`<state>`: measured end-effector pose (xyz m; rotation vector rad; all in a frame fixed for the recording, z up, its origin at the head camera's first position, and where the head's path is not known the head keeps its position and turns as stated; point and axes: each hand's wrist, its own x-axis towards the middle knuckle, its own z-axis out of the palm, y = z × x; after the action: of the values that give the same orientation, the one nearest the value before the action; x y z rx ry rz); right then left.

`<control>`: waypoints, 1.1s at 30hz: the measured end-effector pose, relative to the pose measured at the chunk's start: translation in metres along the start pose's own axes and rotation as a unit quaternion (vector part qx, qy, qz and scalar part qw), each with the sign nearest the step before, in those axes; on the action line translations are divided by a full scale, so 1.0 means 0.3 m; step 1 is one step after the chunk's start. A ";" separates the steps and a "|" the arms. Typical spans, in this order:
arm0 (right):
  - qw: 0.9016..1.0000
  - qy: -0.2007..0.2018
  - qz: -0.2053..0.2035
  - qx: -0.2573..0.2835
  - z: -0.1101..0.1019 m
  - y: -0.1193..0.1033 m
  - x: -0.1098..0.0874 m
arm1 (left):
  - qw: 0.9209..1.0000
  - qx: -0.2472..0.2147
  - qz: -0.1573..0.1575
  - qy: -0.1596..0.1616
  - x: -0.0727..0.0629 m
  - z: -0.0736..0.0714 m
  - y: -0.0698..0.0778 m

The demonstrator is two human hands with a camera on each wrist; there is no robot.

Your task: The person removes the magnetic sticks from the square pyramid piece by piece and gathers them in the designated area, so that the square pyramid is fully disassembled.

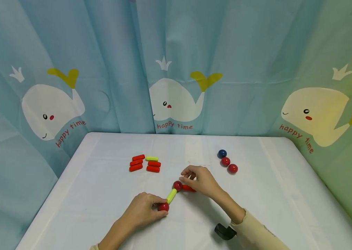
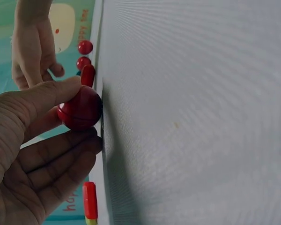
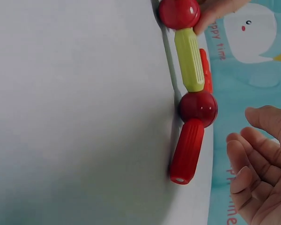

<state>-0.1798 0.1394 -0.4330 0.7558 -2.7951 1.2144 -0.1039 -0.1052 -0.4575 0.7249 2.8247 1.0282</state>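
A chain of toy pieces lies on the white table: a red ball (image 1: pixel 163 207), a yellow-green rod (image 1: pixel 171 196), a second red ball (image 1: pixel 177 186) and a red rod (image 1: pixel 189 188), joined end to end. With thumb and fingers my left hand (image 1: pixel 144 210) pinches the nearer red ball, seen close in the left wrist view (image 2: pixel 80 108). My right hand (image 1: pixel 202 180) hovers just above the red rod and the farther ball, fingers loosely bent and holding nothing. In the right wrist view the red rod (image 3: pixel 187 151) slants away from its ball, apart from the right hand (image 3: pixel 262 168).
Several red rods (image 1: pixel 136 167) and one yellow-green rod (image 1: pixel 152 158) lie in two columns at the back left. Toward the back right sit a blue ball (image 1: pixel 222 153) and two red balls (image 1: pixel 232 168). A whale-print curtain (image 1: pixel 116 86) hangs behind the table.
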 end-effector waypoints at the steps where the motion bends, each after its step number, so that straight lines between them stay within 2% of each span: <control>1: 1.000 -0.001 -0.002 0.003 -0.003 0.000 -0.012 | 1.000 0.000 0.003 0.003 -0.001 0.001 -0.001; 7: 1.000 0.003 -0.007 0.028 -0.004 -0.003 -0.085 | 1.000 0.001 0.012 0.012 -0.002 0.009 -0.005; 13: 0.998 -0.014 0.013 0.058 0.021 -0.015 -0.164 | 1.000 -0.006 -0.008 -0.001 0.004 0.012 0.001; 17: 0.997 -0.024 0.012 0.074 0.039 -0.021 -0.209 | 1.000 -0.014 -0.020 -0.013 0.008 0.018 0.007; 22: 0.995 -0.045 0.017 0.089 0.052 -0.019 -0.251 | 0.997 -0.070 -0.016 -0.033 0.014 0.036 0.027; 28: 0.993 -0.074 0.039 0.080 0.055 -0.011 -0.289 | 0.984 -0.162 -0.003 -0.076 0.023 0.070 0.061; 33: 0.995 -0.063 0.047 0.056 0.053 -0.009 -0.314 | 0.979 -0.181 0.009 -0.096 0.032 0.094 0.087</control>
<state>-0.0924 0.1673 -0.4601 0.7403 -2.9143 1.3962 -0.0961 -0.0667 -0.4622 0.7596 2.3801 1.3451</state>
